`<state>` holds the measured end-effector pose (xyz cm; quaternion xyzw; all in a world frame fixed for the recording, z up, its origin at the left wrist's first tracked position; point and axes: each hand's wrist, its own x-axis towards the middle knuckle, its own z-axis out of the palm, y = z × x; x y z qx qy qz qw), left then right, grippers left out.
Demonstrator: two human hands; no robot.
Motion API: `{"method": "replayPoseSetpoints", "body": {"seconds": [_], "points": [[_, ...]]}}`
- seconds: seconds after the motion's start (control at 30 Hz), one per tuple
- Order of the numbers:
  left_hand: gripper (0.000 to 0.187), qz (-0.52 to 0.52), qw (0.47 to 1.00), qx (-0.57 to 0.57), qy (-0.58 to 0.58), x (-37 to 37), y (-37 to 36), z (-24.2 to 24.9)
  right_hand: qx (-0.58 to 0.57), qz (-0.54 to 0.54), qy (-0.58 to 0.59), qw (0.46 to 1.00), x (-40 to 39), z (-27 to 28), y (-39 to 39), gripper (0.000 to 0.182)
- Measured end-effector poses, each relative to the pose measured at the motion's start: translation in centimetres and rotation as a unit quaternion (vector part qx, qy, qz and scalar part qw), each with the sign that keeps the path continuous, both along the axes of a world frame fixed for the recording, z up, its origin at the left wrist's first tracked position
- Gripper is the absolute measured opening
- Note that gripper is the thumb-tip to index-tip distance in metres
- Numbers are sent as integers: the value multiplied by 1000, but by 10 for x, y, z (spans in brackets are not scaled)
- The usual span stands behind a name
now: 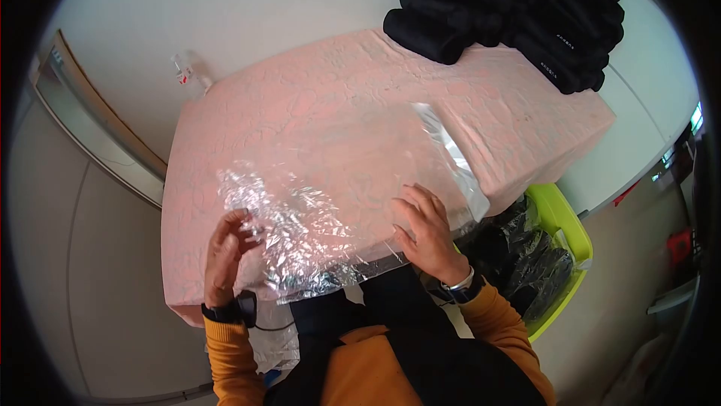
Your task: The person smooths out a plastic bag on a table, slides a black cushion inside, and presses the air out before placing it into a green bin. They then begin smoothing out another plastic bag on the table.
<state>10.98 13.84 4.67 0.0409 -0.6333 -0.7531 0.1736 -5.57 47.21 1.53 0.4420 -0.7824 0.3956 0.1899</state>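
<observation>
A clear plastic bag (353,173) lies spread over the near part of the table, heavily crinkled and shiny on its left side. Along its right edge runs a whitish sealing strip (454,158). My left hand (227,252) is at the bag's crinkled left edge, fingers loosely curved and apart, with the thumb toward the plastic. Over the bag's right half, my right hand (428,235) is open, its fingers spread and bent above the film. No object shows between the fingers of either hand.
A pink patterned cloth (300,105) covers the table. Black rolled fabric items (518,15) are piled at the back right. A lime-green bin (574,244) holding black items in clear plastic stands at the right. A plastic bottle (184,72) is at the far left corner, by the wall.
</observation>
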Motion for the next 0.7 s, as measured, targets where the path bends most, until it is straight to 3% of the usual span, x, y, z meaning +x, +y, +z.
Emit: {"method": "replayPoseSetpoints", "body": {"seconds": [0.07,0.23,0.33,0.47,0.63,0.7], "points": [[46,-32,999,-6,-5,8,11,-8,72,-76,8,994,-5,-14,1,49],[47,-28,990,-42,-128,14,33,-23,141,-44,-26,989,-3,-24,-20,54],[52,96,994,-28,-49,2,-2,-26,73,3,-24,997,-7,-12,-36,55],[52,112,987,-79,-86,4,-34,-20,73,-9,8,997,-14,-1,-38,54],[54,127,979,-86,-136,20,-55,-42,146,-26,17,989,-36,-42,-21,53],[62,235,930,-211,-188,22,-53,-40,124,12,-37,992,-41,-39,-14,52]]}}
